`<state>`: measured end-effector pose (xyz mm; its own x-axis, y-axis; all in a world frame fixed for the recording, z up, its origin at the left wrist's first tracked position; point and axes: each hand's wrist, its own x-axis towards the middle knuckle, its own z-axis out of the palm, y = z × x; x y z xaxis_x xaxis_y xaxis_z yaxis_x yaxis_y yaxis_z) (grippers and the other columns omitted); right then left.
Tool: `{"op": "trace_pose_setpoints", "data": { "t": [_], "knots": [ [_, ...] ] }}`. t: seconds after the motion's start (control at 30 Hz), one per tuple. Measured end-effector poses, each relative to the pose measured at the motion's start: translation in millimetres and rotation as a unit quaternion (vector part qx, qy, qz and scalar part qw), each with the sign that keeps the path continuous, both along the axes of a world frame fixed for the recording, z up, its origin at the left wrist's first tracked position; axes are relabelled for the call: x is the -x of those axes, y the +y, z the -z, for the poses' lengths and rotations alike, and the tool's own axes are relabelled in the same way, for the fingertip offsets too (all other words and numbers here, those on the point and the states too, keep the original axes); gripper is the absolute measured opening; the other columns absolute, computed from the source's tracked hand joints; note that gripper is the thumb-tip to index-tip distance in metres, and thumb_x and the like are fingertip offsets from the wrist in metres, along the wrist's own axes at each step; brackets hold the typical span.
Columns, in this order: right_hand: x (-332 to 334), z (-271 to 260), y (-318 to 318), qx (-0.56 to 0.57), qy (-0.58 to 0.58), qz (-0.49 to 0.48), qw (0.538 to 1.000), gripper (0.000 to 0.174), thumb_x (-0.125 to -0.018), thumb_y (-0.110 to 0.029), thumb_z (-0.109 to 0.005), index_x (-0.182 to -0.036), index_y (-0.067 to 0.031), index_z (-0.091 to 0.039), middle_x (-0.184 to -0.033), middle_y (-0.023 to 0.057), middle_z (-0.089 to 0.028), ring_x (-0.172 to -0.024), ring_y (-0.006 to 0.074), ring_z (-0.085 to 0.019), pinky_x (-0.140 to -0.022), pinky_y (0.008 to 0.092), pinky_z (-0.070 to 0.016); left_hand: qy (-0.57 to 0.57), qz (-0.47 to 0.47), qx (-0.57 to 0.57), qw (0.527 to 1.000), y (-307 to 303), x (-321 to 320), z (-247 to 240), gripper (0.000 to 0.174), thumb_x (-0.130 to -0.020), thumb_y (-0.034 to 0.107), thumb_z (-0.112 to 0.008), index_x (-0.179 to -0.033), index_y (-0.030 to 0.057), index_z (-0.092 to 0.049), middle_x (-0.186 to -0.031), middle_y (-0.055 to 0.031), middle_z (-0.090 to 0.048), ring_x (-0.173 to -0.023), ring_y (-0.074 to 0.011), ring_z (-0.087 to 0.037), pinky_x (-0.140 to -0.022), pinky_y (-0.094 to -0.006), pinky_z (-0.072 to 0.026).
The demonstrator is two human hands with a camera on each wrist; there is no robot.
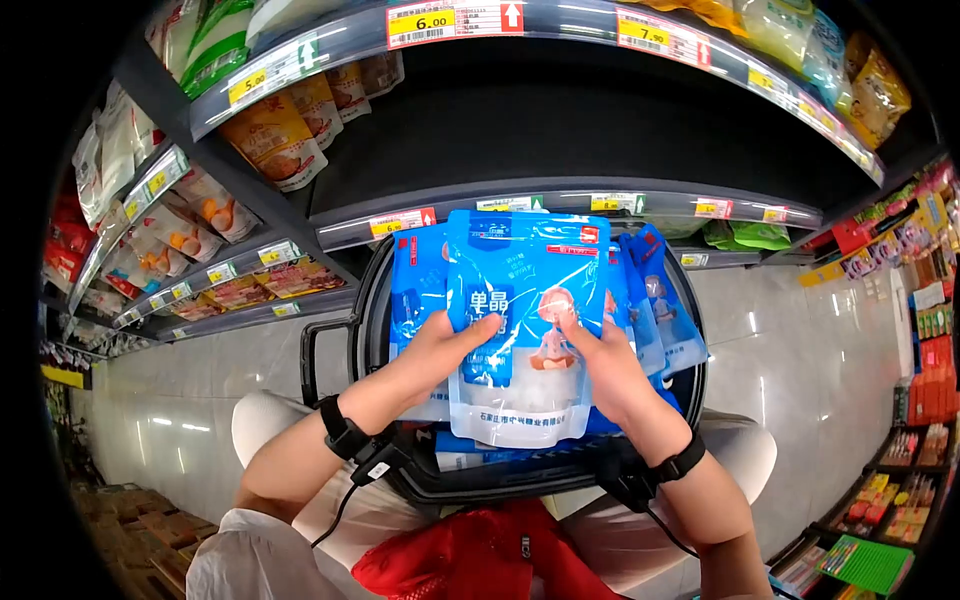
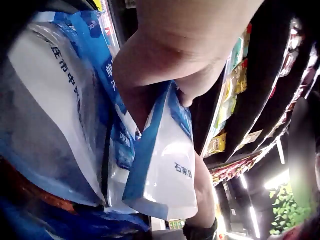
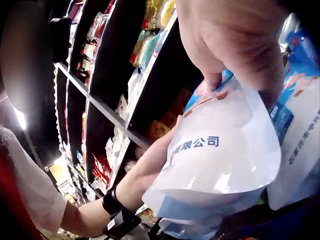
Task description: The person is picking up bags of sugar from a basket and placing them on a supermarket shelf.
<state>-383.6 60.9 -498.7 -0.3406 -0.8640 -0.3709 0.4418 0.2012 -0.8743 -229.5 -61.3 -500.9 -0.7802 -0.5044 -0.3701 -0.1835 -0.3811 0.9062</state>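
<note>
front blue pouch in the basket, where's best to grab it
Its side edges at mid-height, from the front, thumbs on its face: the front pouch stands upright and flat in the basket, other pouches behind. The left hand and right hand grip it there.

— What kind of place are we standing in?
— We are in a supermarket aisle. Dark metal shelves [image 1: 560,195] rise in tiers ahead of us, their front edges lined with yellow price tags [image 1: 421,22], one reading 6.00.
— What else tells us that?
— Bagged snacks [image 1: 275,140] fill the shelves to our left. A display of small boxed goods [image 1: 935,370] runs along our right. The floor [image 1: 800,350] is glossy pale tile, and a black shopping basket [image 1: 372,310] below us holds matching blue pouches [image 1: 525,320].
</note>
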Motion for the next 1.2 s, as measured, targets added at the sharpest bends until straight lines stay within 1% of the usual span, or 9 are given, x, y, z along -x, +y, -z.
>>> {"op": "trace_pose_setpoints", "data": {
  "t": [0.13,0.27,0.43,0.57,0.67,0.83,0.97,1.13,1.2],
  "knots": [
    [-12.1,10.2,5.4,-0.055,-0.066,0.039,0.996,0.032,-0.084,-0.024,-0.054,-0.108,-0.0048,-0.047,-0.101,0.0059,-0.055,-0.089,0.0148,-0.054,-0.075,0.0303,-0.0464,-0.031,-0.001,-0.024,0.999,3.3,-11.5,5.9,0.04,-0.084,0.029,-0.054,-0.114,0.0027,-0.047,-0.107,-0.0093,-0.055,-0.095,-0.0167,-0.054,-0.08,-0.0287,-0.0443],
    [-15.0,11.3,5.4,-0.057,-0.124,-0.029,0.99,0.037,-0.081,-0.025,-0.057,-0.104,0.0029,-0.05,-0.1,0.0111,-0.056,-0.088,0.0189,-0.057,-0.071,0.0341,-0.0492,0.007,-0.028,-0.234,0.972,6.7,-20.0,-7.4,0.038,-0.086,0.031,-0.049,-0.115,0.0067,-0.046,-0.108,-0.0105,-0.055,-0.093,-0.021,-0.058,-0.078,-0.0336,-0.0488],
    [-13.2,10.4,10.8,-0.032,-0.154,-0.084,0.984,0.036,-0.08,-0.024,-0.058,-0.104,0.0022,-0.052,-0.098,0.0123,-0.058,-0.085,0.0202,-0.059,-0.07,0.0334,-0.05,0.032,-0.019,-0.241,0.97,26.6,-32.2,-20.1,0.036,-0.085,0.025,-0.051,-0.116,0.0069,-0.046,-0.108,-0.01,-0.056,-0.094,-0.0213,-0.057,-0.08,-0.0347,-0.0477],
    [-22.2,-18.0,16.0,0.037,-0.092,-0.074,0.992,0.029,-0.08,-0.02,-0.058,-0.102,-0.0023,-0.053,-0.095,0.0072,-0.058,-0.085,0.0176,-0.058,-0.077,0.0315,-0.0458,0.047,-0.028,-0.132,0.99,38.0,-38.7,-36.3,0.033,-0.08,0.011,-0.057,-0.112,0.0056,-0.049,-0.106,-0.0087,-0.056,-0.094,-0.0186,-0.056,-0.081,-0.0322,-0.0455],
    [-18.5,-26.7,6.3,0.127,-0.047,-0.094,0.986,0.022,-0.081,-0.018,-0.058,-0.098,-0.0054,-0.053,-0.091,0.0044,-0.058,-0.089,0.0154,-0.054,-0.08,0.0355,-0.0399,0.056,-0.044,0.16,0.985,37.1,-45.9,-45.8,0.037,-0.072,-0.002,-0.062,-0.107,0.0026,-0.051,-0.1,-0.0063,-0.058,-0.088,-0.0137,-0.055,-0.078,-0.0293,-0.0452],
    [-23.5,-43.5,1.3,0.053,0.076,-0.116,0.989,0.016,-0.082,-0.017,-0.056,-0.094,-0.0063,-0.056,-0.099,0.005,-0.058,-0.095,0.0173,-0.053,-0.081,0.0425,-0.0412,0.042,-0.023,0.38,0.924,7.3,-64.7,-37.6,0.04,-0.068,0.006,-0.068,-0.103,-0.0011,-0.051,-0.094,-0.0103,-0.059,-0.087,-0.0161,-0.056,-0.079,-0.0295,-0.0435],
    [-23.1,-42.9,-16.7,0.03,0.122,-0.106,0.986,0.019,-0.084,-0.018,-0.054,-0.098,-0.007,-0.056,-0.104,0.0064,-0.057,-0.099,0.0198,-0.054,-0.079,0.0398,-0.0472,0.078,0.003,0.435,0.897,-26.6,-59.0,-31.4,0.039,-0.07,0.009,-0.067,-0.104,-0.002,-0.05,-0.092,-0.011,-0.059,-0.085,-0.0154,-0.056,-0.079,-0.0292,-0.0433],
    [8.8,-51.7,-90.1,-0.022,0.083,-0.1,0.991,0.026,-0.086,-0.024,-0.051,-0.105,-0.0061,-0.05,-0.099,0.0087,-0.058,-0.087,0.021,-0.059,-0.071,0.0372,-0.0518,0.123,-0.13,0.153,0.972,-68.6,-39.3,-33.5,0.04,-0.084,0.018,-0.054,-0.116,-0.0017,-0.041,-0.106,-0.0084,-0.053,-0.097,-0.0138,-0.05,-0.085,-0.0273,-0.0385],
    [22.2,-60.1,-134.1,-0.054,0.11,-0.056,0.991,0.024,-0.086,-0.023,-0.051,-0.102,-0.0052,-0.051,-0.095,0.0082,-0.058,-0.079,0.0196,-0.06,-0.064,0.035,-0.0535,0.109,-0.213,0.189,0.952,-83.5,-38.0,-31.0,0.046,-0.085,0.016,-0.05,-0.123,-0.0012,-0.032,-0.122,-0.0142,-0.043,-0.113,-0.0202,-0.041,-0.095,-0.03,-0.0312]
  ]
}}
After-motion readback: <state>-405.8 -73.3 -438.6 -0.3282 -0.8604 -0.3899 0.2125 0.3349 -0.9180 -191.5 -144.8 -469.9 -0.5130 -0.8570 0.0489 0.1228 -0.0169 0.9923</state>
